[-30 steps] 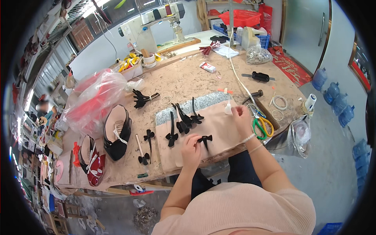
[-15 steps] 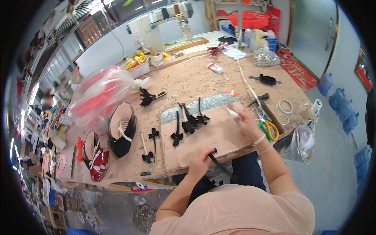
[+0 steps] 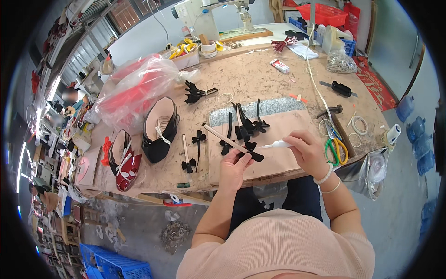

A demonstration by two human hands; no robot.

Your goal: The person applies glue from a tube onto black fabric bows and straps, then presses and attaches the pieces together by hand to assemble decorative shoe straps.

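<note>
My left hand (image 3: 233,171) pinches a black bow strap (image 3: 225,136), its pale underside turned up and its far end slanting away to the left. In my right hand (image 3: 306,149) is a small white squeeze bottle (image 3: 280,144), whose thin nozzle points left at the bow end, very close to it; whether they touch I cannot tell. Beneath both hands lies a beige board (image 3: 278,163), with several more black bow straps (image 3: 246,126) at its far edge. Left of the board rest two other bow straps (image 3: 188,160).
At the left stand a black shoe (image 3: 160,135) and a red shoe (image 3: 126,172), beside a clear plastic bag (image 3: 139,88). Scissors (image 3: 335,151), a hammer (image 3: 331,111) and a thread spool (image 3: 393,133) lie right. A tied black bundle (image 3: 197,92) sits farther back.
My left hand has raised the strap over the board and turned its pale side up. My right hand has brought the bottle's nozzle close to the bow. The view has shifted.
</note>
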